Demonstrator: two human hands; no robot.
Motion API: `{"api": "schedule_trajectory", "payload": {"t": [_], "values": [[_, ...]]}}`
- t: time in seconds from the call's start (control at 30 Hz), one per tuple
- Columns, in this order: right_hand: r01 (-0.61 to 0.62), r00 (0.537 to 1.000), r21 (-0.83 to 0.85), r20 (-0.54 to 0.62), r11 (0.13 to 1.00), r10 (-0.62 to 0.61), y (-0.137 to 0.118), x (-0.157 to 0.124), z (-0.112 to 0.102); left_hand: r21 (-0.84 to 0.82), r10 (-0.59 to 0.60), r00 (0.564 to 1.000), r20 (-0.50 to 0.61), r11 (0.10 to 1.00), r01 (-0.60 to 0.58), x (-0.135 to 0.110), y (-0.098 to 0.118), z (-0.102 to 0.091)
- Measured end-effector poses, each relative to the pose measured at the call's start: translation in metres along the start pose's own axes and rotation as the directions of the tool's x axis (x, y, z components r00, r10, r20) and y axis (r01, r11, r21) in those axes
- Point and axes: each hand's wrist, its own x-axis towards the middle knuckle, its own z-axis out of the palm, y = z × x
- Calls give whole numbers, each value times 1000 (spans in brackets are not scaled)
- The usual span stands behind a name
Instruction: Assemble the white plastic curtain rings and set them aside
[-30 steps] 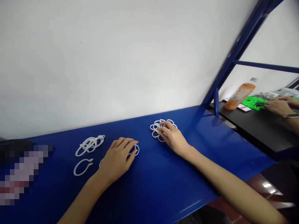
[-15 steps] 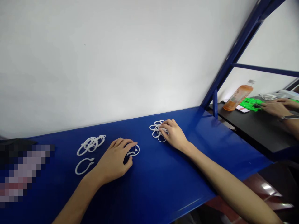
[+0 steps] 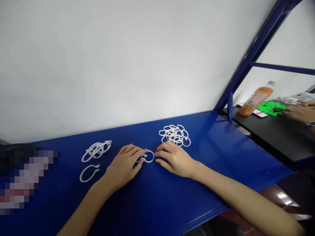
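Note:
A white plastic ring (image 3: 153, 159) with a gap and small knobbed ends lies on the blue table between my hands. My left hand (image 3: 126, 164) reaches over its left side, with thumb and forefinger on the ring; more white plastic shows partly beneath these fingers. At the ring's right edge, the bent fingertips of my right hand (image 3: 176, 159) touch it. Just behind my right hand sits a pile of white rings (image 3: 174, 133). Left of my left hand are a smaller tangle of white rings (image 3: 97, 149) and one separate open ring (image 3: 83, 173).
The blue table (image 3: 157, 203) meets a white wall (image 3: 123, 65). At right, a blue metal frame (image 3: 236, 82) stands before a black table (image 3: 265, 131) with an orange drink bottle (image 3: 256, 100), green pieces (image 3: 270, 108) and another person's hands (image 3: 301, 113). A dark item (image 3: 17, 150) lies far left.
My right hand has come off the ring pile, moving left and nearer to me, to the ring by my left hand. That ring now shows farther right, between both hands.

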Motion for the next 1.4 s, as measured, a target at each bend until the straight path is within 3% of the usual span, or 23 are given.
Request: {"api": "schedule_trajectory", "payload": {"t": [0.23, 0.47, 0.67, 0.93, 1.2, 1.4], "values": [[11, 989, 2, 149, 1000, -11, -1, 0, 17, 9, 50, 998, -44, 999, -50, 1, 5, 5], [-77, 990, 41, 121, 996, 71, -2, -1, 13, 58, -43, 999, -6, 997, 44, 0, 1, 10], [-86, 994, 92, 76, 992, 79, -3, -1, 8, 75, -90, 995, -48, 993, 93, 0, 3, 2], [-63, 997, 258, 59, 964, 49, -6, -1, 2, -150, 6, 985, -170, 988, -32, 4, 17, -2], [-203, 979, 327, 75, 923, 189, -7, 0, 4, -166, 67, 964, -256, 980, -112, 4, 17, 0], [-175, 983, 289, 106, 941, 150, -2, -1, 7, -154, 146, 950, -277, 969, -193, 2, 19, 5]]}}
